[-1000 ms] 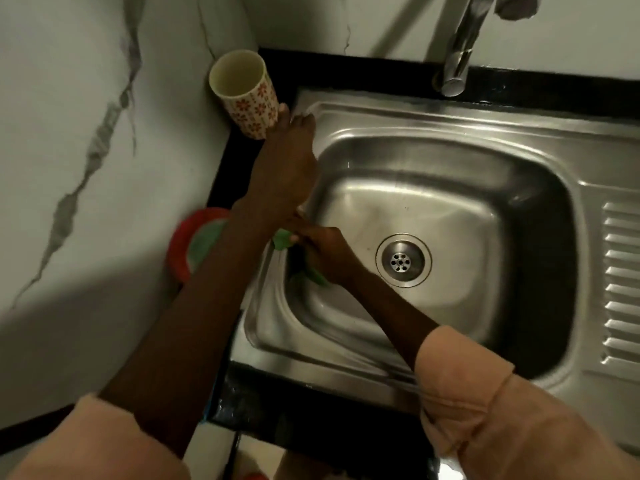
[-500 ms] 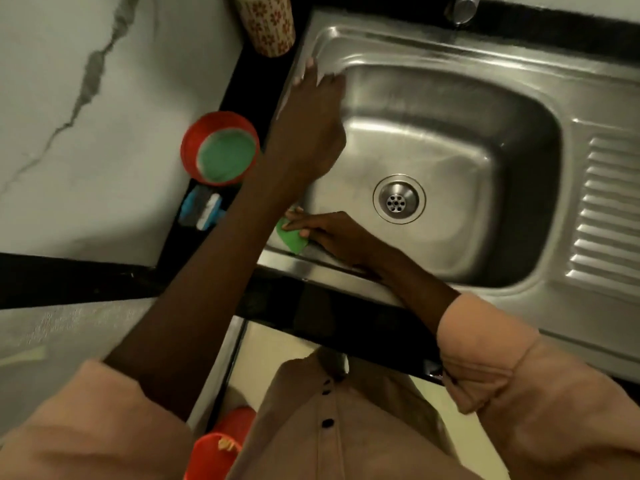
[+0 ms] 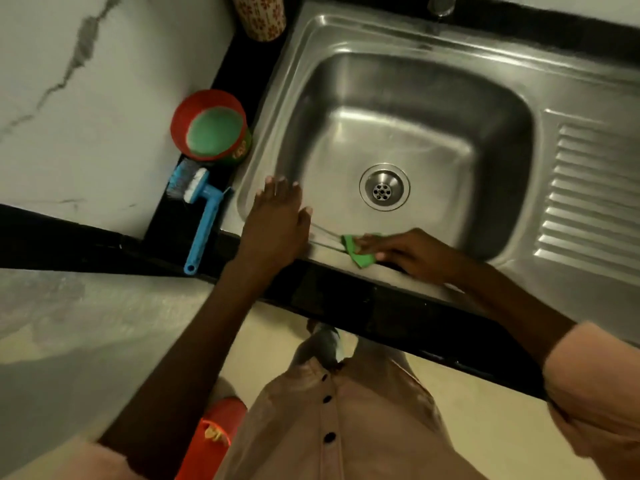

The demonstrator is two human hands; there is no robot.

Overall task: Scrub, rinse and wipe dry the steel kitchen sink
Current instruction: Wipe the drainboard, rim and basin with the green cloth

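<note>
The steel sink [image 3: 311, 46] fills the upper right, with a round drain [image 3: 384, 187] in its basin and a ribbed drainboard [image 3: 595, 199] to the right. My left hand [image 3: 275, 225] rests flat with straight fingers on the sink's near left rim. My right hand [image 3: 407, 251] presses a green scrub pad [image 3: 360, 252] onto the near front rim; its fingers lie over the pad, which sticks out to the left of them.
A red tub of green cleaning paste [image 3: 211, 128] and a blue brush [image 3: 199, 209] lie on the black ledge left of the sink. A flowered cup [image 3: 259, 15] stands at the back left. The tap's tip [image 3: 440, 3] shows at the top. A red container [image 3: 211, 441] sits on the floor.
My left hand slid from the sink's back left corner down to the near left rim. My right hand carried the green pad from the basin's left wall onto the front rim, moving right.
</note>
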